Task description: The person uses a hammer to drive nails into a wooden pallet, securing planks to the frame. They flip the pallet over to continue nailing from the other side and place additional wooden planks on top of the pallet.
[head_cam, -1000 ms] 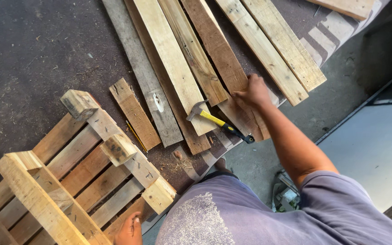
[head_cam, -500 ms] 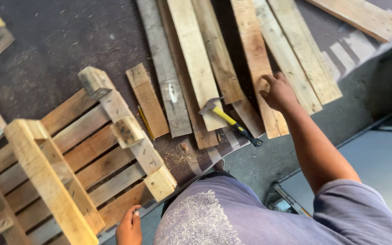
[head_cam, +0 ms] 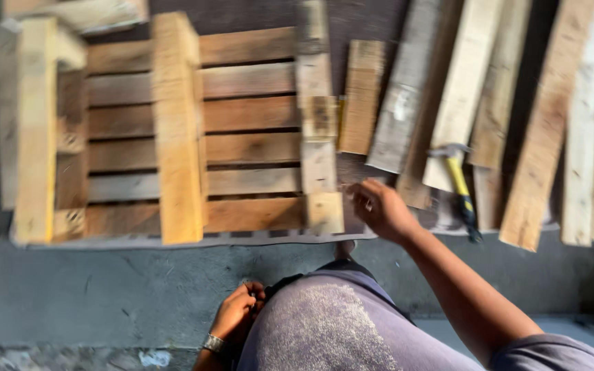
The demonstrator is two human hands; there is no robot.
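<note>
My right hand hovers just right of the wooden pallet, near its front right corner block, fingers curled; the frame is blurred and I cannot tell if it holds anything. My left hand is down by my thigh, fingers curled against my trousers, a watch on the wrist. A yellow-handled claw hammer lies on the loose planks a short way right of my right hand.
Several long loose boards lie side by side at the right, and a short board rests between them and the pallet. The pallet sits on a dark mat with a pale edge. Grey concrete floor runs along the near side.
The view has swung left, so the pallet now fills the middle. My right hand has left the planks beside the hammer and come across to the pallet's right end. My left hand stays low.
</note>
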